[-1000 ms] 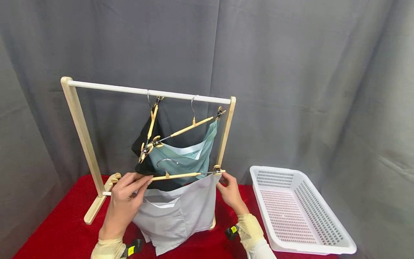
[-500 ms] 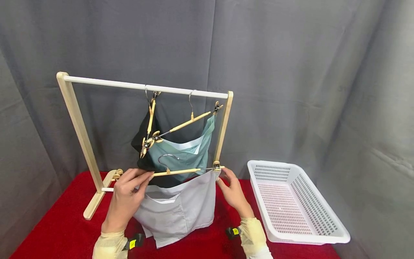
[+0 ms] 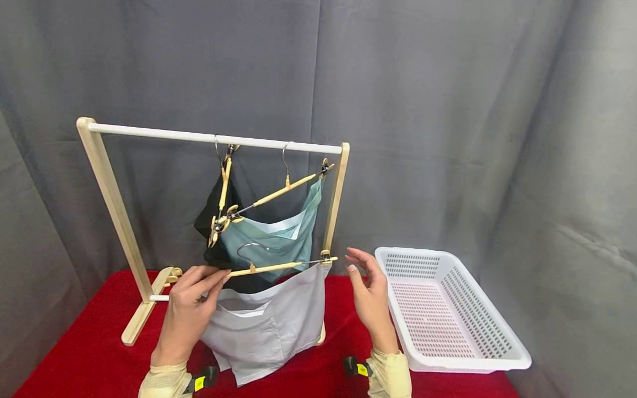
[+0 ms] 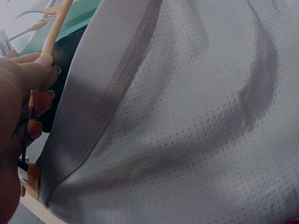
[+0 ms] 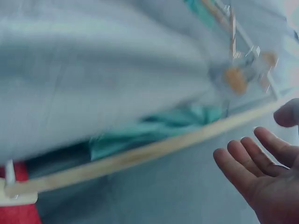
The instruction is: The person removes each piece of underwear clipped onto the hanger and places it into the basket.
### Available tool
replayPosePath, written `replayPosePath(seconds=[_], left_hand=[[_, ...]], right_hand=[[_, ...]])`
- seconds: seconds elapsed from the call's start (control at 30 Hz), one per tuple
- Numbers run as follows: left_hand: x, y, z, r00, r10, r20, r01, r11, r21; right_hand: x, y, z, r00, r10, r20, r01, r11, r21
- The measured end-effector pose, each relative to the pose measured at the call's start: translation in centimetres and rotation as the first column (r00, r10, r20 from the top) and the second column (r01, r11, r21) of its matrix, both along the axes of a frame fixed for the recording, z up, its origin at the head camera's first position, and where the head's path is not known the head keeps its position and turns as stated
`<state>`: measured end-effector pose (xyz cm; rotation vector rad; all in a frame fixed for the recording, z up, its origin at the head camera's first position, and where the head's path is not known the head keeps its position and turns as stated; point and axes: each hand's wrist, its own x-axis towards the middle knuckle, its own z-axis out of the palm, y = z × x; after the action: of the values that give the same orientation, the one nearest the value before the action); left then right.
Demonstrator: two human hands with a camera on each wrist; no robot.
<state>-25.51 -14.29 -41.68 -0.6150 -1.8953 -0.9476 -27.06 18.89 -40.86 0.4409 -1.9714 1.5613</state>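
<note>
My left hand (image 3: 191, 309) pinches the wooden bar of a clip hanger (image 3: 273, 269) near its left end. From this hanger hangs a pair of grey shorts (image 3: 269, 331); in the left wrist view a clip (image 4: 32, 179) grips the waistband below my fingers. The hanger's right clip (image 3: 325, 256) holds the other waistband corner. To the right of that clip, my right hand (image 3: 370, 293) is apart from it, fingers spread, holding nothing. Behind hang teal shorts (image 3: 269, 243) and a black garment (image 3: 211, 213), each on a clip hanger hooked over the rack's white rod (image 3: 174, 135).
The wooden rack's left post (image 3: 116, 215) and right post (image 3: 336, 202) stand on a red cloth (image 3: 74, 342). A white perforated basket (image 3: 453, 365) sits at the right. A grey curtain (image 3: 423, 110) is behind. Another hanger clip (image 3: 174, 275) lies by the rack's left foot.
My right hand has let go of the grey shorts' corner by the right clip and moved right, its fingers spreading. The left hand keeps its pinch on the hanger.
</note>
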Motion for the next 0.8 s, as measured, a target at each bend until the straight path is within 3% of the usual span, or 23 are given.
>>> replayPosePath(seconds=[0.27,0.5,0.8], left_hand=[[-0.2,0.1,-0.1,1.000,-0.005,-0.005,0.005,1.000,-0.013],[-0.1,-0.2,0.0,1.000,0.000,-0.020,-0.001,1.000,-0.020],[-0.2,0.1,-0.1,1.000,0.008,-0.025,-0.008,1.000,-0.009]], right_hand=[[2.3,-2.1,1.9,0.993,0.071,-0.095,-0.066,0.996,0.061],[2.2,-3.3,1.7,0.986,0.092,-0.139,-0.072,0.987,0.146],[1.9,-3.6,1.4,0.975,0.041,-0.220,-0.002,0.984,0.178]])
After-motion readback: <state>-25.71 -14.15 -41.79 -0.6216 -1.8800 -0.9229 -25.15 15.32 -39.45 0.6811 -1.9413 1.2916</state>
